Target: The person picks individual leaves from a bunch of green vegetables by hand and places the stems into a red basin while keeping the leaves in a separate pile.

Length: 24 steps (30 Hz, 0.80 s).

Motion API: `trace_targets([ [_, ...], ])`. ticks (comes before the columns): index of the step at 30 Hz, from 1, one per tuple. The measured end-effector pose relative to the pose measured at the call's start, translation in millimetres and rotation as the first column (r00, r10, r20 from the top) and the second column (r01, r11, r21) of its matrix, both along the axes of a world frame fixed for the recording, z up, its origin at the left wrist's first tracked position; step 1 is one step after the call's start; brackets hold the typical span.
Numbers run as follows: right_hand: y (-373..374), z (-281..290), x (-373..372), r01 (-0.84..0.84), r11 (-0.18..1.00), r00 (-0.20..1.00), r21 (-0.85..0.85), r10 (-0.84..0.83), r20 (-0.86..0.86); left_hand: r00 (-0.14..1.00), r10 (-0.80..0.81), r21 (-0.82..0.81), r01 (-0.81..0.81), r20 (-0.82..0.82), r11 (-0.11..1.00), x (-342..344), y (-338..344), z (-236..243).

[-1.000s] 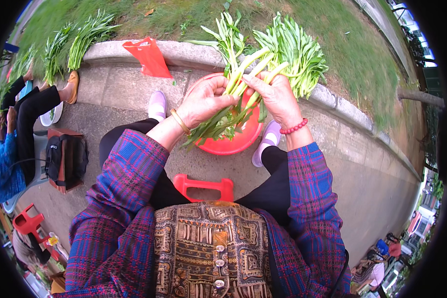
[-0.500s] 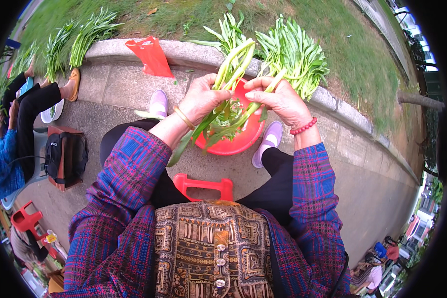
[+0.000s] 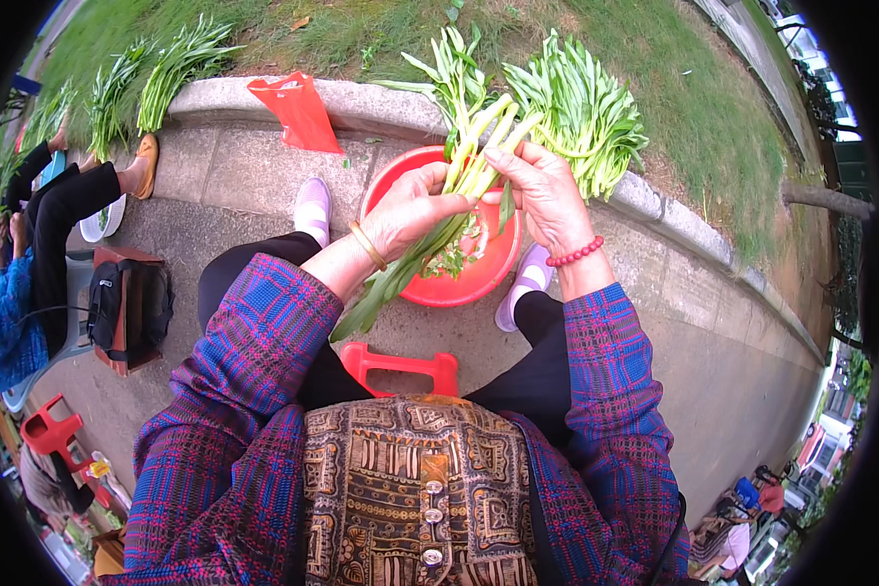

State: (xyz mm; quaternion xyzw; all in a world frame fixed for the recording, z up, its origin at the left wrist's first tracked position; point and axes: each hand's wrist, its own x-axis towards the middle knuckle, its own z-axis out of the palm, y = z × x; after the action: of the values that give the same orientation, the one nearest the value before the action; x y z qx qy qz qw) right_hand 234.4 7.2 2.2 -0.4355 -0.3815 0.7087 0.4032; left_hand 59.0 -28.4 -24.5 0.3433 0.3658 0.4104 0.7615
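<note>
My left hand is closed round a small bunch of leafy green stalks, their pale ends pointing away from me and long leaves trailing towards my left sleeve. Thumb and fingers of my right hand pinch the pale part of a stalk alongside the others. Both hands are over a red plastic basin, which holds torn green pieces. Part of the basin is hidden behind my hands and the stalks.
Leafy bundles lie on the stone kerb and grass, beside a red plastic bag. A red stool is below me. At left, a seated person in blue is near a black backpack.
My left hand has lowered slightly, and the bunch now tilts to the right. My right hand has moved in beside its pale ends, bringing its stalk together with the others.
</note>
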Motion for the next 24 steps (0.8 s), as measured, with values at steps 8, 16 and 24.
trace_targets([
  [8, 2, 7, 13, -0.157, 0.987, 0.781, 0.034, 0.103, 0.616, 0.731, 0.024, 0.273, 0.224, -0.682, 0.936, -1, 0, -8],
  [16, 3, 38, 29, -0.052, 0.997, 0.996, 0.061, 0.056, -0.064, 1.000, -0.002, 0.063, 0.004, -0.027, 0.998, -4, 6, -17],
  [24, -8, 19, 23, -0.039, 0.956, 0.923, 0.290, -0.076, 0.377, 0.985, 0.171, -0.131, -0.168, 0.011, 0.977, -3, 11, -20],
])
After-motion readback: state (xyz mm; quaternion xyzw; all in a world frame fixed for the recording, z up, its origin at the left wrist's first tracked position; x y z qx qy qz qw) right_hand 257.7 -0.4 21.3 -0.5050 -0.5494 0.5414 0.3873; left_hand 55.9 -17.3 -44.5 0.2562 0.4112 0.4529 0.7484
